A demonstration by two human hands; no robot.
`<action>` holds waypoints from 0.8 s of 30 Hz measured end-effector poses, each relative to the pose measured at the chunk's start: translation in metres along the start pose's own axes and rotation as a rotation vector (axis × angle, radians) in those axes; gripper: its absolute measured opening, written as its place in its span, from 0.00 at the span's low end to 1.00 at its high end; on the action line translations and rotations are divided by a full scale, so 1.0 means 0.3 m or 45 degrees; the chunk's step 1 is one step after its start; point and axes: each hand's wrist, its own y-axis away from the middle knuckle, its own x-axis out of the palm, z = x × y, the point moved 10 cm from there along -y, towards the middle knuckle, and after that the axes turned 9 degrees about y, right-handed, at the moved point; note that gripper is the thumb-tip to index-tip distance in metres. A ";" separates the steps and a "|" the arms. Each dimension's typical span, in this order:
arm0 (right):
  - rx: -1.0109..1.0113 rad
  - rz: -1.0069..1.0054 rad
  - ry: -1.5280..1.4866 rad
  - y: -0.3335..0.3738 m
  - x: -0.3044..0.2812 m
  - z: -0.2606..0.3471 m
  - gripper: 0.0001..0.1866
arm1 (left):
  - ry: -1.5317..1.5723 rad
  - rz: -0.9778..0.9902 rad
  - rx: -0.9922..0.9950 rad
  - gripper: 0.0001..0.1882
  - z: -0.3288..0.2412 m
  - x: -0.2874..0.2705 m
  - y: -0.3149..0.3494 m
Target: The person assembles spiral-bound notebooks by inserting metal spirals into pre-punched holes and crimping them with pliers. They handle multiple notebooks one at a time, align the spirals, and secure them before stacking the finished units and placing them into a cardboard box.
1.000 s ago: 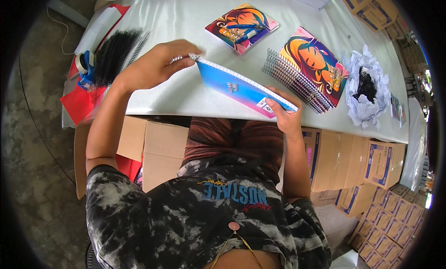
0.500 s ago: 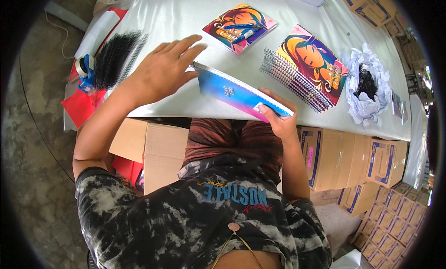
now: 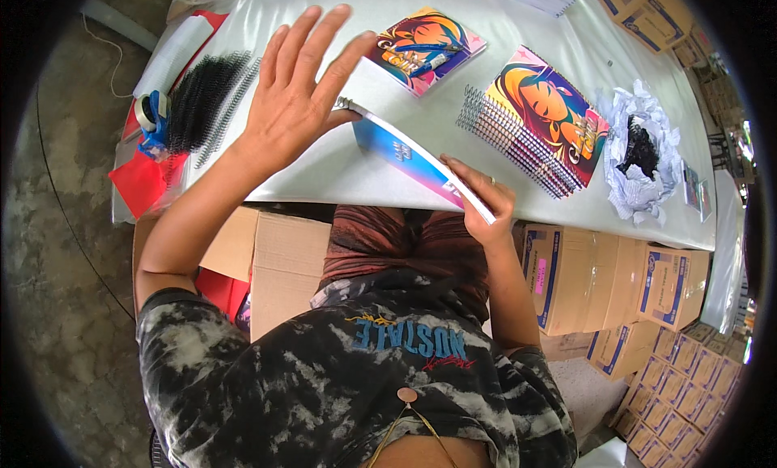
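Observation:
A thin notebook [image 3: 409, 159] with a blue-to-pink cover is held on edge above the near side of the table. My right hand [image 3: 486, 199] grips its right end, thumb and fingers on either side. Over its left end, my left hand [image 3: 295, 100] is open with fingers spread. The left thumb is at the corner where a bit of spiral coil [image 3: 346, 104] sticks out; whether it touches I cannot tell. Beyond lies a colourful notebook [image 3: 409, 78] with a blue-handled tool [image 3: 433, 57] on top. A stack of spiral-bound notebooks [image 3: 546, 104] stands to the right.
Black spiral coils [image 3: 202, 96] lie at the left, beside a blue tape dispenser [image 3: 152, 128] and red sheets [image 3: 137, 186]. Crumpled paper [image 3: 660, 177] holding black scraps sits at the right. Cardboard boxes [image 3: 583, 278] are below the white-covered table [image 3: 307, 181].
My left hand has moved up and its fingers have spread wider, with the thumb now at the notebook's corner. The right hand has tilted the notebook, turning its right end down toward me.

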 end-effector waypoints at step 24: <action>-0.046 -0.074 0.026 0.034 0.004 0.028 0.15 | 0.202 0.297 0.194 0.54 -0.083 0.348 0.452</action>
